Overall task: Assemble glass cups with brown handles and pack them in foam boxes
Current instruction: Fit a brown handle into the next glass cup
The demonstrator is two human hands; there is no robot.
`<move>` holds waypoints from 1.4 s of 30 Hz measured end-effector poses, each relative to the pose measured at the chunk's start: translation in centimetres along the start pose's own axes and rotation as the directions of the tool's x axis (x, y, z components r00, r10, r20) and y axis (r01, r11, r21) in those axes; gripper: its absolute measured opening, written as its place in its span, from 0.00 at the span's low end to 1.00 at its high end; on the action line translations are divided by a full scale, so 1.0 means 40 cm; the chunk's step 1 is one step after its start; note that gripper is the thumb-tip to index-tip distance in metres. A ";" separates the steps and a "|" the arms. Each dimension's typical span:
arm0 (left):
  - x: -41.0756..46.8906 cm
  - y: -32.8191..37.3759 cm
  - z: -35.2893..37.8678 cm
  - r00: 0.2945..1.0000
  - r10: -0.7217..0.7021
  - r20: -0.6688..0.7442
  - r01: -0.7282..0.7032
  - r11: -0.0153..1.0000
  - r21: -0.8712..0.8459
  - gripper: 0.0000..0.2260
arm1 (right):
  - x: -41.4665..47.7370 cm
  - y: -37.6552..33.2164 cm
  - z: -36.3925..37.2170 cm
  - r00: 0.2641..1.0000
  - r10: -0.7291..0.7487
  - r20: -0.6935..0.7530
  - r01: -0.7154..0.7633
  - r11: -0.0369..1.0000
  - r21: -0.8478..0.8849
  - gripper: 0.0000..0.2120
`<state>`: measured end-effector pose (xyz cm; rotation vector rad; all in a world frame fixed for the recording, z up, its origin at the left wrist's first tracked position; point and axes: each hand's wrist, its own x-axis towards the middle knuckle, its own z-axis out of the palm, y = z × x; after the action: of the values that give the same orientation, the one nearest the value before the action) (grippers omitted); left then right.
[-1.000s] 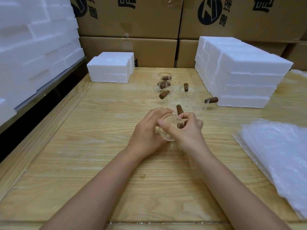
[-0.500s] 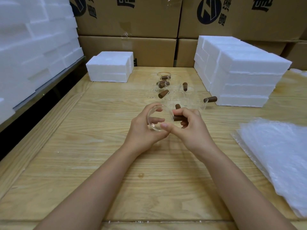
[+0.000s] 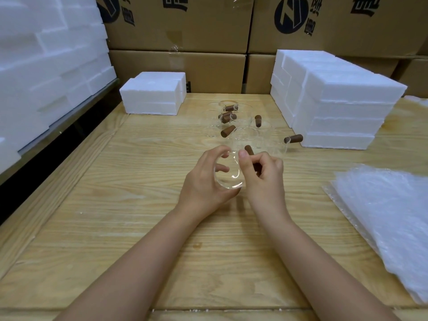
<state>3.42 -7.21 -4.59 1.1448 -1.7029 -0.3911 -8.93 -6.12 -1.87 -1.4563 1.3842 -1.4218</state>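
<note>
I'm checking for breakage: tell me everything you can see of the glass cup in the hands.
The glass cup is clear and round-walled; no crack shows. It is tipped on its side above the wooden table, one round end facing the camera. The left hand grips its body, one finger showing through the glass. At its right side the right hand pinches a brown handle, mostly hidden by fingers; whether it is seated cannot be told.

My left hand point(image 3: 203, 181) wraps the glass cup point(image 3: 228, 174); my right hand point(image 3: 266, 179), just right of it, seemingly pinches its brown handle point(image 3: 256, 168).
</note>
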 end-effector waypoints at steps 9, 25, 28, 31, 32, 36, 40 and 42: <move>-0.007 0.022 0.000 0.999 0.014 -0.051 -0.007 0.991 0.137 0.32 | -0.003 -0.009 0.017 0.997 0.075 0.004 -0.074 0.990 -0.119 0.28; 0.008 -0.001 -0.022 0.999 -0.029 -0.035 0.026 0.995 -0.091 0.31 | 0.018 0.007 -0.041 0.959 -0.075 0.273 0.079 0.997 -0.006 0.07; 0.011 -0.009 -0.021 0.997 0.028 -0.066 -0.033 0.996 -0.082 0.32 | 0.028 0.005 -0.050 0.961 -0.066 0.269 0.023 0.987 0.160 0.04; 0.011 -0.010 -0.016 0.994 0.061 -0.091 -0.070 0.992 -0.103 0.32 | 0.037 0.005 -0.050 0.975 0.040 0.220 -0.103 0.954 0.282 0.05; 0.011 -0.010 -0.014 0.993 0.069 -0.098 -0.079 0.991 -0.106 0.33 | 0.037 0.007 -0.050 0.974 0.078 0.214 -0.129 0.962 0.239 0.06; 0.008 -0.016 -0.010 0.993 0.077 -0.085 -0.085 0.992 -0.089 0.33 | 0.033 0.017 -0.045 0.960 0.172 0.222 -0.222 0.949 0.223 0.10; 0.010 -0.016 -0.012 1.000 -0.001 -0.025 -0.001 0.996 -0.093 0.41 | 0.031 0.009 -0.038 0.966 0.192 0.173 -0.240 0.914 0.328 0.08; 0.016 -0.016 -0.013 0.991 -0.132 0.018 0.134 0.979 -0.156 0.45 | 0.028 0.006 -0.033 0.973 0.176 0.150 -0.219 0.909 0.354 0.08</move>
<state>4.18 -7.91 -4.45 1.1452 -1.5767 -0.6028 -10.44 -6.96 -1.59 -1.1031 1.0869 -1.3568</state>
